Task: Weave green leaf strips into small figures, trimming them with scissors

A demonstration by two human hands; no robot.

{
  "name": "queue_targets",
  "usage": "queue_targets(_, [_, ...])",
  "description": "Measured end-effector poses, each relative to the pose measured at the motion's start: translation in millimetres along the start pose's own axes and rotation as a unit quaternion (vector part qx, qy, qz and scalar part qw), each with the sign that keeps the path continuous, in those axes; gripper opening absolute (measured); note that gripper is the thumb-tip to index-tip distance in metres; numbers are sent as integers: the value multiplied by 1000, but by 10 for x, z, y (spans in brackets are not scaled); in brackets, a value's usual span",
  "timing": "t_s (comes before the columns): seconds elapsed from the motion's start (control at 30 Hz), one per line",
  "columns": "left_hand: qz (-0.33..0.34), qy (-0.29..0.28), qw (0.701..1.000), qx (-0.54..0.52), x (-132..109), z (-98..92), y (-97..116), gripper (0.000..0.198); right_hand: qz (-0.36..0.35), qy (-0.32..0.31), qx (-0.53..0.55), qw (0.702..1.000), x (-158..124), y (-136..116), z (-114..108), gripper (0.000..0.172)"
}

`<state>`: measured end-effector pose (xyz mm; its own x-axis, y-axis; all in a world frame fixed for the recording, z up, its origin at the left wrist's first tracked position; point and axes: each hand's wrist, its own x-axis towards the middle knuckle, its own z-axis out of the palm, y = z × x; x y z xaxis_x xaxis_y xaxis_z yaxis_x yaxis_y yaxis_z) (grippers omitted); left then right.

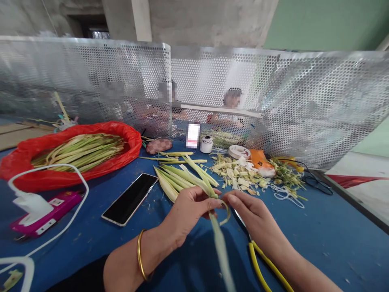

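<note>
We note one leaf strip point(221, 247) held just above the blue table point(319, 243), close in front of the body. The left hand point(188, 211) closes thumb and fingers on it beside a small curled loop. The right hand point(255, 215) pinches the loop's other side with closed fingertips. The strip's long end trails toward the camera, blurred. Risks, as we judge them: the bend is tight, so a hard pull from either pinch could crease or split the strip there. A slack grip could let the loop spring open. The yellow-handled cutter point(261, 263) lies on the table under the right forearm, its head hidden beneath the hand, so we cannot tell whether it is open. The trailing end or the wrist could catch on it. Surroundings: a bundle of leaves point(182, 176) lies just beyond the left hand, with a phone point(130, 198) to its left. A pile of trimmings point(240, 172) lies beyond the right hand. Farther left are a red bag point(133, 142) of more strips and a pink power bank point(57, 209) with a white cable point(80, 178). The perforated screen point(319, 105) closes off the far edge, with other people behind it. Nothing lies between the hands.
</note>
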<state>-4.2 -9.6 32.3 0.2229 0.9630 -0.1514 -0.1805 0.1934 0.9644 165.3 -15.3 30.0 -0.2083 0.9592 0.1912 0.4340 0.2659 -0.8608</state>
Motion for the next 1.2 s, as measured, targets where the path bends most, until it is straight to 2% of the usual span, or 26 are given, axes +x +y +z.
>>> queue_targets(0.07, [12, -2, 1000, -3, 3, -1, 5, 25, 17, -26, 11, 999, 3, -8, 5, 30])
queue_targets(0.23, [1, -34, 999, -18, -5, 11, -41, 30, 14, -28, 17, 999, -38, 6, 74, 30])
queue_targets(0.43, [13, 28, 999, 31, 10, 48, -99, 27, -38, -31, -95, 994, -75, -48, 21, 23])
queue_targets(0.6, [32, 35, 997, 55, 7, 37, -61, 19, -44, -48, -134, 989, -56, -73, -97, 24])
queue_targets(0.73, [-7, -10, 998, 58, -25, 30, -48, 16, -34, 10, -67, 997, -15, -59, -87, 19])
queue_targets(0.8, [-40, -50, 996, 60, -44, 44, -65, 17, 8, 21, 17, 1000, 3, -50, -39, 21])
queue_targets(0.9, [-65, -89, 993, 43, -58, 70, -112, 21, 86, 14, 155, 984, 10, -35, 50, 25])
queue_targets(1.0, [-106, -105, 989, 6, -48, 78, -158, 30, 106, 27, 230, 967, -2, -19, 99, 24])
queue_targets(1.1, [-149, -110, 981, -49, -29, 64, -174, 30, 85, 35, 222, 971, -8, 5, 89, 21])
queue_targets(1.2, [-126, -72, 987, -66, -21, 48, -159, 28, 75, 56, 171, 981, 10, 45, 67, 19])
